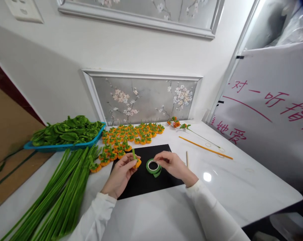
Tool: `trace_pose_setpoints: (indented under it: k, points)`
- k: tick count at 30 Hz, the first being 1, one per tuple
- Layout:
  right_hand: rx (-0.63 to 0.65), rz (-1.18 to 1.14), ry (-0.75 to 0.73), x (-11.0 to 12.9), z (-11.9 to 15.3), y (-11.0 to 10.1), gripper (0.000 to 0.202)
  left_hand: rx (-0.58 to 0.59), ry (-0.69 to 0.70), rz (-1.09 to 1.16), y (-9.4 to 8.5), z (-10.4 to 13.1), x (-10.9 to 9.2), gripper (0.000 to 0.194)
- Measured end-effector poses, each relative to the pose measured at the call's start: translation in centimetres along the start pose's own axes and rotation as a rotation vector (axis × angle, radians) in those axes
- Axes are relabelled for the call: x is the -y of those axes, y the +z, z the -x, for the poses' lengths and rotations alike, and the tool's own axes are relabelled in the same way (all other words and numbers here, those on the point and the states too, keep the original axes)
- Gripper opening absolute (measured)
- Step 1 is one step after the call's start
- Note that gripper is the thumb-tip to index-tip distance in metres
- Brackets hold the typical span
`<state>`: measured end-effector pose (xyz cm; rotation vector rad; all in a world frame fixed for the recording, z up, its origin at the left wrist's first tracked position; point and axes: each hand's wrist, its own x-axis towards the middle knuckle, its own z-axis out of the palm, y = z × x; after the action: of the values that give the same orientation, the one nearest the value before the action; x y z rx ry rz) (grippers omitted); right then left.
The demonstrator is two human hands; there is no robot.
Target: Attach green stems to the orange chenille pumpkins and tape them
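Note:
My left hand is closed round a small orange flower with a green stem pointing up, over the left part of a black mat. Just right of it, a roll of green tape lies on the mat. My right hand is beside the roll's upper right edge, thumb and fingers pinched together; whatever they hold, if anything, is too small to make out. Many orange flowers with green tops stand in rows behind and left of the mat.
A blue tray of green leaves sits at the back left, with long green stems in front. Toward the right lie an orange strip, a thin stick and a finished-looking flower stem. A framed panel stands behind.

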<state>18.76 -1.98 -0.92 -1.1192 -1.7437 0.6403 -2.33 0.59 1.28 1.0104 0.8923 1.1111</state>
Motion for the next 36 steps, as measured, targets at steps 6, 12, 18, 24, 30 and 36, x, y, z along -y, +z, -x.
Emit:
trace_pose_setpoints:
  k: [6,12,18,24,30,36]
  points:
    - [0.183,0.388,-0.193,0.4,1.1,-1.1,0.025,0.0,-0.069,0.071,-0.2,-0.2,0.7,0.006]
    - [-0.059,0.411,0.022,-0.7,1.4,-1.6,0.033,-0.029,-0.072,0.097,0.0,-0.1,0.6,0.011]
    - [0.112,0.4,0.044,-0.9,2.0,-0.6,0.033,0.014,-0.078,0.053,0.2,0.0,0.7,0.009]
    - [0.097,0.408,0.002,0.0,2.1,-0.7,0.017,0.052,-0.056,0.043,0.4,0.4,0.6,0.011]
    - [0.215,-0.03,0.254,0.3,1.9,-1.3,0.011,0.102,-0.07,0.008,0.7,0.8,0.4,0.015]
    - [0.444,-0.415,0.245,0.6,2.4,-1.7,0.038,0.115,-0.054,-0.007,0.8,1.1,0.3,0.015]
